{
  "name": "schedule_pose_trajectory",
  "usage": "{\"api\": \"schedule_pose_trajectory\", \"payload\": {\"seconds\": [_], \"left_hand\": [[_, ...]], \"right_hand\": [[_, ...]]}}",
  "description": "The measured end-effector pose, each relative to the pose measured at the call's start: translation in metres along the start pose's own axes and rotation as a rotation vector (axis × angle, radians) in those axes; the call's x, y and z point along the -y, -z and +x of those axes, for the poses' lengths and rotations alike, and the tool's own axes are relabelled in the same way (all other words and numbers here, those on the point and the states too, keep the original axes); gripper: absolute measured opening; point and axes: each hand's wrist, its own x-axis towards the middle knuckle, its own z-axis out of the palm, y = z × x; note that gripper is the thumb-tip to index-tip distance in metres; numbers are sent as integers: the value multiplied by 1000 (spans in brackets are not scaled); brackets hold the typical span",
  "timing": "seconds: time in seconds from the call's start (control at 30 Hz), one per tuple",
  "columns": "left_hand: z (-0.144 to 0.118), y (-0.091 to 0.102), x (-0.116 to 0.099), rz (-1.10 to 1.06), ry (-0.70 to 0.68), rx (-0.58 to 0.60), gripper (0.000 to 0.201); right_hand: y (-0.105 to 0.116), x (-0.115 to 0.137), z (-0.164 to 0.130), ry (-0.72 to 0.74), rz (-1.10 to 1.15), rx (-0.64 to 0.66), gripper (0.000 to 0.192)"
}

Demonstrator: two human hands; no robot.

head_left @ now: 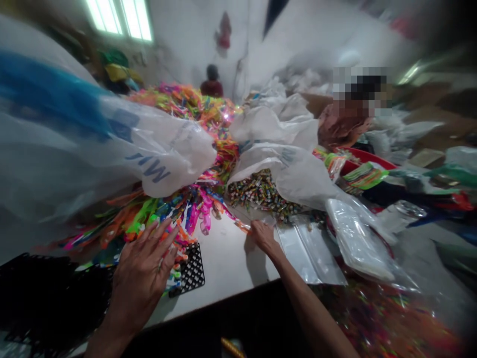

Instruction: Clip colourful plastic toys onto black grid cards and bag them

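- left hand (143, 266) laid flat, fingers loosely spread, over colourful pieces (203, 214);
- orange strip (242, 226) seemingly pinched by right hand (263, 236);
- picking apparently underway; steady pull called for

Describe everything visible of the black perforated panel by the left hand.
The black perforated panel looks like thin, stiff plastic, pierced by a regular grid of holes. It lies flat on the white table, near the front edge, beside the left hand. Colourful pieces cover its left part, hiding its outline there; whether the hand touches it is unclear.
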Motion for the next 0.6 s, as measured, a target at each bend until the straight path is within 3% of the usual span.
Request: {"api": "schedule_pose_trajectory", "payload": {"seconds": [0.1, 0.3, 0.4, 0.5, 0.6], "left_hand": [[0, -3, 1, 16, -12, -11, 43], [0, -4, 2, 53, -39, -34, 44], [-1, -5, 3, 67, -40, -29, 45], [0, -3, 2, 55, -36, -23, 44], [0, -1, 0, 37, -27, -37, 43]], "right_hand": [[10, 7, 23, 4, 10, 23, 17], [2, 74, 79, 75, 112, 41, 23], [-1, 92, 92, 59, 171, 53, 20], [-8, 90, 79, 49, 242, 92, 28], [-27, 75, 36, 96, 471, 101, 49]]}}
